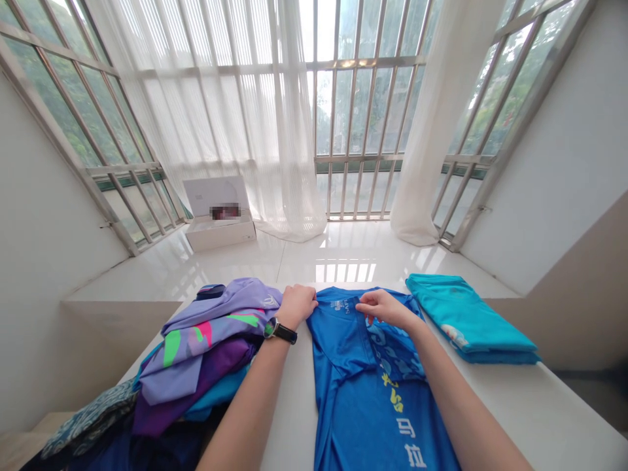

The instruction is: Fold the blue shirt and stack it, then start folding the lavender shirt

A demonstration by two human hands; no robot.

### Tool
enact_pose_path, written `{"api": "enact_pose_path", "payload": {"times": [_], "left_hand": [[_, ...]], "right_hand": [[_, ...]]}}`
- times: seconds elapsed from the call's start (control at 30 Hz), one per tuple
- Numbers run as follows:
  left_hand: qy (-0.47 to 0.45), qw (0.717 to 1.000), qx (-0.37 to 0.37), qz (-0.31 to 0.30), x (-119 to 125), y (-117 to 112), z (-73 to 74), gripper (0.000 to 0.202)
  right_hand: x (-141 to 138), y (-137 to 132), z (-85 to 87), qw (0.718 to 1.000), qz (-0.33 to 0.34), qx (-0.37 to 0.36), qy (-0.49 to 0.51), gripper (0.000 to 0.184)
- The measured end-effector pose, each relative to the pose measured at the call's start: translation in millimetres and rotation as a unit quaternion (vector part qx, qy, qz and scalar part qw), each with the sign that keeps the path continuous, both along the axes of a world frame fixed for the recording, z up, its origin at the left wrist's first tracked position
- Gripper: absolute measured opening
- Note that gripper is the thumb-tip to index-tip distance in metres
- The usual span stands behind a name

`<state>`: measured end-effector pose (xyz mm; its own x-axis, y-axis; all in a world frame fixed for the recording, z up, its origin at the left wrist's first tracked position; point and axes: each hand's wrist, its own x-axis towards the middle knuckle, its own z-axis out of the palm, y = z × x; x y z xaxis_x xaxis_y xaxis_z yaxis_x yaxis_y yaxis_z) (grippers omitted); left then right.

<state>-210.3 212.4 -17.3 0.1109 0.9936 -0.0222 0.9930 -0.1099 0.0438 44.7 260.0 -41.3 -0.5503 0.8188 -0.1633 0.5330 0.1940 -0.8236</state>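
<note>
While my left hand (300, 304) pinches a far corner of the blue shirt (348, 415) and my right hand (385, 306) its turned-over edge, I judge a folding step — shirt spread below both. Next move calls for level tension, clear of the clothes pile (189, 376) leftward and folded teal garments (475, 317) rightward. Beyond both hands — ledge (289, 261) room.

Bay window (363, 118): three sides, all fitted with metal bars; green foliage (532, 88) visible outside through the side panes. Sheer white curtains (216, 104) hang at left and right of the centre section, hems resting on a glossy white ledge (299, 258). Daylight enters from the front; bar pattern reflected on the ledge. Open white box (220, 235) at ledge's left. Plain pale walls (34, 203) either side, right one shadowed low down. White surface (554, 405) in foreground.
</note>
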Motion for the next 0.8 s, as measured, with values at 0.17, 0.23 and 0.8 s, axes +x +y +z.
{"api": "enact_pose_path", "payload": {"times": [0.17,0.23,0.8], "left_hand": [[0.006,1.000,-0.006,0.014,2,-2,1.9,0.019],[0.006,1.000,-0.009,0.015,2,-1,0.3,0.020],[-0.003,1.000,0.000,0.002,10,-1,-10.4,0.022]], "right_hand": [[-1,2,-9.3,1.000,-0.002,0.011,-0.021,0.038],[-1,3,-13.5,0.999,-0.004,0.024,-0.034,0.035],[75,26,-22.0,0.940,-0.156,0.159,-0.258,0.020]]}}
